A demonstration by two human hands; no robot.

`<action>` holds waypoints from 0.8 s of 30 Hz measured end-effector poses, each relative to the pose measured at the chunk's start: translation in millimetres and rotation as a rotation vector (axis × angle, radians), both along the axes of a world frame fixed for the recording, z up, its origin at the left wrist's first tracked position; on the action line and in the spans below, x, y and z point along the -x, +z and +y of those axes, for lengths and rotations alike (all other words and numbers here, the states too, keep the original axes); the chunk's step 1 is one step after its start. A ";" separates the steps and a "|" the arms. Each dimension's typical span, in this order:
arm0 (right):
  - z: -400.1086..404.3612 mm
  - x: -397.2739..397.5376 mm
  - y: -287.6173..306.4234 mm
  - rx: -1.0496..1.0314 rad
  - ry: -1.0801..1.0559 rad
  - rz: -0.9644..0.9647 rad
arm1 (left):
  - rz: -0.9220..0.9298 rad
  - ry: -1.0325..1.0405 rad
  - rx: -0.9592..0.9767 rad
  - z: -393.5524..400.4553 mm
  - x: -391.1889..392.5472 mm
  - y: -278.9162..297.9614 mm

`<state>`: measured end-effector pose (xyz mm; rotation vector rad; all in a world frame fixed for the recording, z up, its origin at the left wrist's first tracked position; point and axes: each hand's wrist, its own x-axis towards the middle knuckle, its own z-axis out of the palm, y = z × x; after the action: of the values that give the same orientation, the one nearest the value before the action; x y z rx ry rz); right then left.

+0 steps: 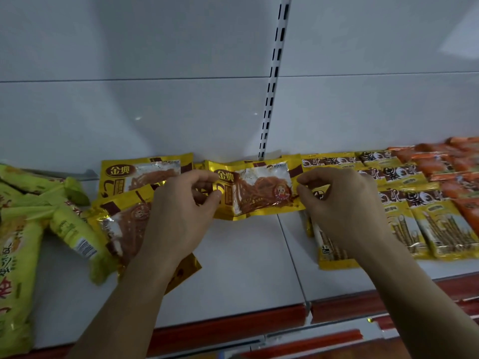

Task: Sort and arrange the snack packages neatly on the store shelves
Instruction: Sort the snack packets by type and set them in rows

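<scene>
A gold snack packet (255,191) with a clear window showing brown strands is held flat just above the shelf (246,260), close to its back edge, next to the slotted upright (272,81). The left hand (178,211) pinches its left edge between thumb and curled fingers (215,196); the right hand (342,200) pinches the right edge the same way. The foil looks crinkled and limp, bowing slightly along its bottom seam.

The step in hand seems to be laying this packet into a row along the back edge. Next it likely needs lowering square to that edge, aligned with the matching packet (145,174) to its left.

Another of the same kind (124,224) lies skewed toward the shelf's left part, beside loose green packets (26,229) at the left edge. Toward the right edge, yellow stick-snack packets (425,224) lie in overlapping rows, with orange packets (456,167) beyond them at the back right corner.
</scene>
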<state>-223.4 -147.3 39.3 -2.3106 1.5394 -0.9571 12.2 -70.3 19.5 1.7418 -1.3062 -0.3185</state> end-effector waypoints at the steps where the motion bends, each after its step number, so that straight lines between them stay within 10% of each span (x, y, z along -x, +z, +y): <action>1: 0.1 -0.4 -1.0 0.003 0.008 0.019 | -0.037 0.003 -0.025 -1.0 1.4 -1.9; 24: 0.6 -11.0 -21.6 -0.010 0.023 0.348 | -0.429 -0.044 -0.329 3.7 5.1 -12.3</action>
<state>-212.3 -146.7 17.7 -2.5850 1.6272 -0.5592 7.1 -66.5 7.3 2.1422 -1.6719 -0.1967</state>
